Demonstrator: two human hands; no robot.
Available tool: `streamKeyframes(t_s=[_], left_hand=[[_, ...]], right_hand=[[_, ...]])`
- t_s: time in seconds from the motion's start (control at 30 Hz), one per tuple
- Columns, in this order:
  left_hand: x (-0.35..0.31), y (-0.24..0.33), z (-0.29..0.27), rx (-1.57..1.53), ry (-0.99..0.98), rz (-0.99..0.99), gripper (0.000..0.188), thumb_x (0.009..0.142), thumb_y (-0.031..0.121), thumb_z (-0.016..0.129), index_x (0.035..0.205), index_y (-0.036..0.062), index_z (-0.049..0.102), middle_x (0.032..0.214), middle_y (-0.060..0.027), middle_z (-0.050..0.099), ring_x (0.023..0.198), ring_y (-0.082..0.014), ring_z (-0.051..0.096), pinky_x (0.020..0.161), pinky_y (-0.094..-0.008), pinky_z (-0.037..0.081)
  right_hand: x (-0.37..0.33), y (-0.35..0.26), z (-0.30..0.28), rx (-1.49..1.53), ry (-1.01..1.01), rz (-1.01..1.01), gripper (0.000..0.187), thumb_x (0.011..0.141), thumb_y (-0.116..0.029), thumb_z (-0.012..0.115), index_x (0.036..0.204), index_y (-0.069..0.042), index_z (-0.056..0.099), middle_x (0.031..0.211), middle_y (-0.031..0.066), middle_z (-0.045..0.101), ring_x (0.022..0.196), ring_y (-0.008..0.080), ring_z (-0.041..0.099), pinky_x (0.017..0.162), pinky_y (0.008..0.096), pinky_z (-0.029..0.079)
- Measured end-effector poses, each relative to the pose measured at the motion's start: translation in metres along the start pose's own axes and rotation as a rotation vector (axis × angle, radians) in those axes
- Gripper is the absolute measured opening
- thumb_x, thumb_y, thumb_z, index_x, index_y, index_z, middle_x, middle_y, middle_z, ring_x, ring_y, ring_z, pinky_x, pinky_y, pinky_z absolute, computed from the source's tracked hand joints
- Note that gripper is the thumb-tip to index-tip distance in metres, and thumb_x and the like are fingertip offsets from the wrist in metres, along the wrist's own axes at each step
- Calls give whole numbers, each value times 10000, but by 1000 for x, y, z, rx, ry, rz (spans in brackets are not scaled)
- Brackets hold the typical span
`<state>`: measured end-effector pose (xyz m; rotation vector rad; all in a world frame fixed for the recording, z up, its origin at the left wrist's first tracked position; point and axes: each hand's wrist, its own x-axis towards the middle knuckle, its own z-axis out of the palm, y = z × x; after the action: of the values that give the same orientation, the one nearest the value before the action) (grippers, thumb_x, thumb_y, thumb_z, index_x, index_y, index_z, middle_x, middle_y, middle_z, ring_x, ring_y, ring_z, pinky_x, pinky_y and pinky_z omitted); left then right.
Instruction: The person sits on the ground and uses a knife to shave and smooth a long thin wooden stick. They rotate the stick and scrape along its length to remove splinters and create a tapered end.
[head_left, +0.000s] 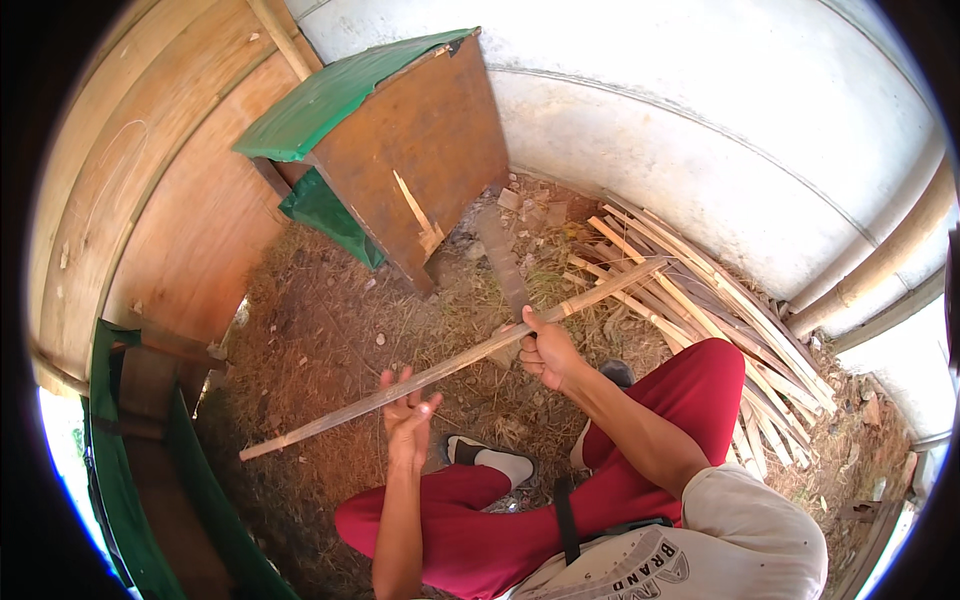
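Bamboo strip [455,360] slants near slats [735,330]; cabinet [430,150] stands ahead.

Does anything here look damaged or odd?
Yes, the brown wooden box looks damaged: its side bears a pale, jagged patch toward the lower edge, as if the surface had splintered away.

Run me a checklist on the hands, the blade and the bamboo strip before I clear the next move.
1. Right hand closed at the blade: ok.
2. Left hand closed firmly round the bamboo strip: not ok; its fingers look loosely spread, with the strip crossing them.
3. Blade clear of the left hand: ok; it points ahead, away from it.
4. Blade's edge biting into the strip: cannot tell; the right hand hides where they meet.
5. Strip's far right end clear of the strip pile: cannot tell; they overlap in this view.
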<state>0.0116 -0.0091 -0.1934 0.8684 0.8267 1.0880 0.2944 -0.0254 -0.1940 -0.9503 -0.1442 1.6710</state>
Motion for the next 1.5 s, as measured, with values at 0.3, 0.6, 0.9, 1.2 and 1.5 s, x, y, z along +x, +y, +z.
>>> streamKeyframes(t_s=[0.3,0.6,0.9,1.2,1.5], left_hand=[[7,44,15,94,14,495,89,916,68,682,1001,73,659,1023,-127,715,933,-311,714,976,-498,553],[73,164,85,124,202,759,300,1054,235,497,989,-9,659,704,-103,625,543,-155,559,525,-294,522],[93,172,107,40,-10,704,631,999,621,408,742,64,550,574,-4,402,513,-111,319,505,-280,257],[101,111,107,142,-214,690,484,951,398,671,672,70,451,573,-3,385,474,-98,344,428,-268,240],[92,102,137,258,-43,595,578,978,427,624,591,139,306,498,27,283,433,-97,271,415,-279,204]], right_hand=[[12,11,0,-50,-81,187,661,994,-612,466,1130,26,580,582,-99,202,440,48,172,388,233,157],[42,88,-58,-355,278,202,552,1042,-484,441,1049,40,614,559,-47,327,417,91,225,398,271,195],[61,72,-111,-690,607,-148,531,1044,-399,475,874,31,737,553,46,494,445,174,418,454,376,329],[39,55,-79,-862,482,-322,553,1028,-454,495,899,13,763,508,50,481,476,158,450,515,389,381],[27,69,-61,-981,396,-399,536,1019,-445,491,886,7,748,530,115,524,501,212,512,549,403,425]])
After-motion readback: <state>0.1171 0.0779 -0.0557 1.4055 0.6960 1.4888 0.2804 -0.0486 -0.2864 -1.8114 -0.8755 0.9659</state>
